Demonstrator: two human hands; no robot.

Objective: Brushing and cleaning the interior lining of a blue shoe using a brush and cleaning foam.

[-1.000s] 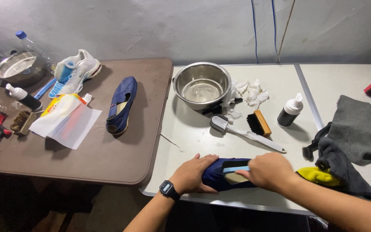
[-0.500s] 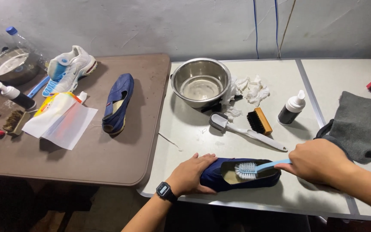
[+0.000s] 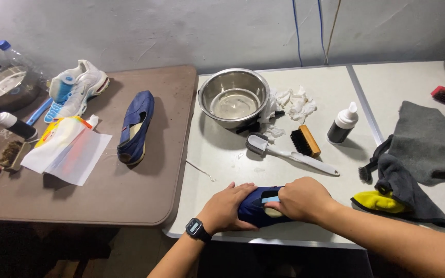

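Head view. A dark blue slip-on shoe (image 3: 256,208) is seen lying at the near edge of the white table (image 3: 330,87), held between both hands. The left hand (image 3: 226,207), with a black digital watch (image 3: 198,229) worn on the wrist, is wrapped around the shoe's left end, fingers curled together on the fabric. The right hand (image 3: 302,199) is laid over the shoe's opening, fingers closed on a light blue brush handle (image 3: 270,199); the bristles are hidden under the hand.

Behind the hands are found a white long-handled brush (image 3: 289,153), a wooden-backed black-bristled brush (image 3: 305,140), a steel bowl (image 3: 234,98), crumpled white tissues (image 3: 294,103) and a small dark bottle with a white cap (image 3: 343,123). To the right lie a grey cloth (image 3: 423,144), a darker cloth (image 3: 405,188) and a yellow item (image 3: 379,202) partly covered by it.

On the adjoining brown table (image 3: 104,195) are recorded a second blue slip-on shoe (image 3: 136,127), a white and blue sneaker (image 3: 75,90), white paper sheets (image 3: 68,152), a second steel bowl (image 3: 3,87) and a clear plastic bottle with a blue cap (image 3: 14,54).
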